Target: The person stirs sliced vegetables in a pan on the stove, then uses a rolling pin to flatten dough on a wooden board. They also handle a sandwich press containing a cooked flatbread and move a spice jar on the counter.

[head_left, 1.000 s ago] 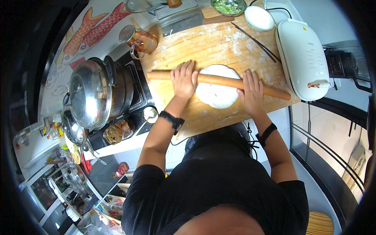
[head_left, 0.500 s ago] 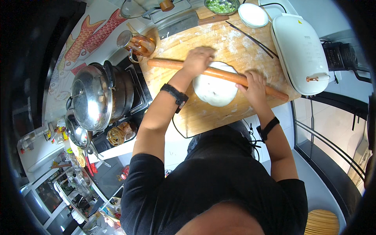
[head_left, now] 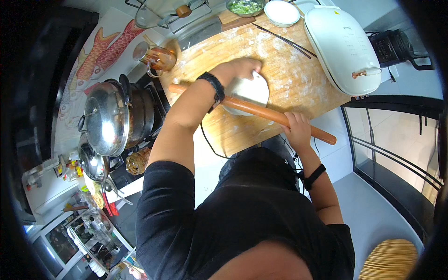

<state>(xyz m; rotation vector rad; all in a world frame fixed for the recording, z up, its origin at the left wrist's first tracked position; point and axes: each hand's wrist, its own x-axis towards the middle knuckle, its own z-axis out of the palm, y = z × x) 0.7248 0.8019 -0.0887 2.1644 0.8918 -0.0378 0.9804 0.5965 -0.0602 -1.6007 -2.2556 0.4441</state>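
Note:
A flat white round of dough (head_left: 252, 91) lies on the floured wooden board. My left hand (head_left: 239, 69) is at its far edge, fingers closed on the rim, where a bit of dough pokes up beside the thumb. Across the near part of the dough slants a long wooden rolling pin (head_left: 261, 111). My right hand (head_left: 297, 129) is wrapped round the pin near its right end, close to the board's front edge. My left forearm passes over the pin's left part and hides some of it.
On the wooden board (head_left: 289, 79) are dark chopsticks (head_left: 284, 41), a white bowl (head_left: 282, 14) and a cleaver (head_left: 238, 23). A bowl of chopped greens (head_left: 245, 6) stands behind. A white electric appliance (head_left: 345, 51) borders the right. Leftward are a glass pitcher (head_left: 158, 58) and large steamer pot (head_left: 107, 116).
My left hand has left the rolling pin and gone to the dough's far edge. My right hand has drawn the pin nearer to me, off the dough's far part.

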